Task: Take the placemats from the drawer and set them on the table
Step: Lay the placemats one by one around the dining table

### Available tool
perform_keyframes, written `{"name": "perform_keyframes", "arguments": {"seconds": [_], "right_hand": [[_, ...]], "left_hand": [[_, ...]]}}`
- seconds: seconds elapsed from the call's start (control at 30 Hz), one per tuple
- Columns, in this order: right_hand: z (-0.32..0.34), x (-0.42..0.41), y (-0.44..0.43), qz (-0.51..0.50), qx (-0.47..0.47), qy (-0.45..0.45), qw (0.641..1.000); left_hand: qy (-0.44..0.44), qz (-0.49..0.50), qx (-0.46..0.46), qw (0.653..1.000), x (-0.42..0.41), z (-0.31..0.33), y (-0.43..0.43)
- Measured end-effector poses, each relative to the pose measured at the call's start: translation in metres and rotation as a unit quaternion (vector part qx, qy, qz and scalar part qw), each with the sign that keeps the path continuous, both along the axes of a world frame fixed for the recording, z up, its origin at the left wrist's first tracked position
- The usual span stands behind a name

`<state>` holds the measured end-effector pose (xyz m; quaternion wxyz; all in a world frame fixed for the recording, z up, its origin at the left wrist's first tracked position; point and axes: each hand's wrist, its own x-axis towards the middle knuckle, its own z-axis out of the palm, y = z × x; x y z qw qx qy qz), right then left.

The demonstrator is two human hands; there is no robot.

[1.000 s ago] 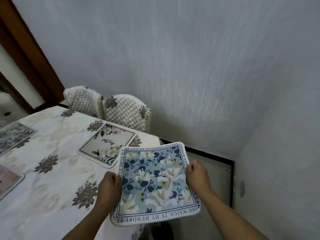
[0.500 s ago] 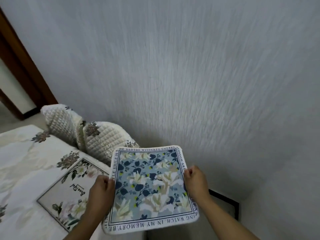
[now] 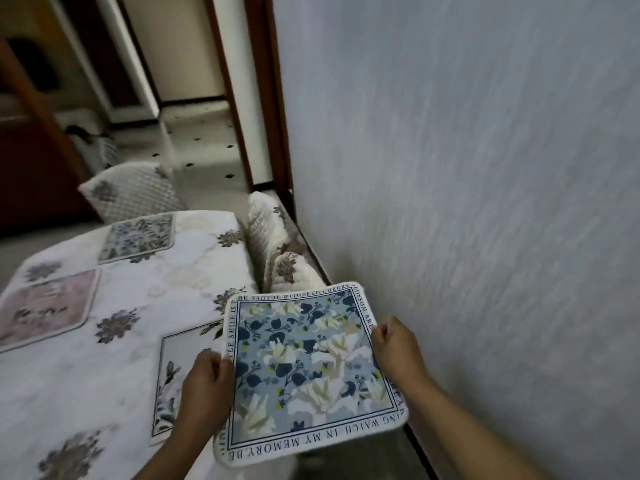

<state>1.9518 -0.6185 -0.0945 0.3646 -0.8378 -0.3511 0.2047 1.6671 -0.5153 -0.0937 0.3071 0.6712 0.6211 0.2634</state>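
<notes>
I hold a square blue floral placemat point(image 3: 308, 368) with a white lettered border flat in the air, past the table's right edge. My left hand point(image 3: 204, 386) grips its left side and my right hand point(image 3: 394, 348) grips its right side. Three other placemats lie on the table point(image 3: 104, 375): a grey floral one point(image 3: 176, 368) partly under my left hand, a pink one point(image 3: 45, 306) at the left, and a blue-green one point(image 3: 138, 235) at the far end. The drawer is out of sight.
A floral tablecloth covers the table. Quilted chair backs stand at the table's far end point(image 3: 128, 194) and between table and wall point(image 3: 266, 230). A grey textured wall point(image 3: 467, 202) fills the right. A brown-framed doorway point(image 3: 263, 98) opens onto a tiled floor behind.
My view has swung left along the table, so more of the table and the doorway show. Both hands keep the same grip on the blue placemat, which stays in front of me.
</notes>
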Motion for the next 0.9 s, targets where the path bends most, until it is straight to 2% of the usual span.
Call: {"name": "perform_keyframes", "arguments": {"seconds": [0.1, 0.23, 0.57, 0.73, 0.9], "right_hand": [[0.004, 0.006, 0.065, 0.095, -0.004, -0.015, 0.995], [0.001, 0.0, 0.145, 0.168, 0.001, -0.028, 0.985], [0.0, 0.031, 0.297, 0.261, -0.017, -0.062, 0.963], [-0.004, 0.031, 0.376, 0.332, -0.019, -0.064, 0.941], [-0.017, 0.022, 0.464, 0.434, -0.005, -0.064, 0.898]], "left_hand": [[-0.009, 0.091, -0.003, 0.996, -0.008, -0.002, 0.016], [-0.025, 0.173, -0.009, 0.984, -0.017, -0.015, 0.05], [-0.046, 0.261, -0.024, 0.964, 0.016, -0.025, 0.145], [-0.05, 0.324, -0.013, 0.944, 0.027, -0.021, 0.175], [-0.046, 0.412, -0.021, 0.91, 0.043, -0.03, 0.207]]}}
